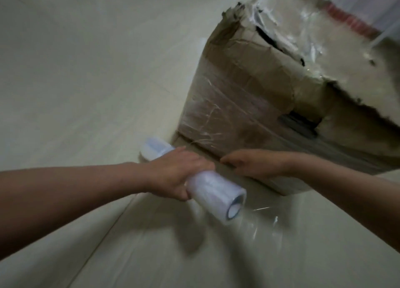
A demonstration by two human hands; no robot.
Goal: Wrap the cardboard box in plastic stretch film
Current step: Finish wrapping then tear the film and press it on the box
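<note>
1. My left hand [178, 174] clenches the film roll [216, 193], near centre.
2. My right hand [257, 164] curls against the cardboard box [244, 97], right; grasp unclear.
3. Nearby, loose film [262, 220] trails over the floor [71, 75].

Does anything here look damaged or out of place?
Yes, the box is battered: its top corner is torn ragged, a dark gap splits the top, and a hole shows in the near side. The left hand's roll looks intact.
</note>
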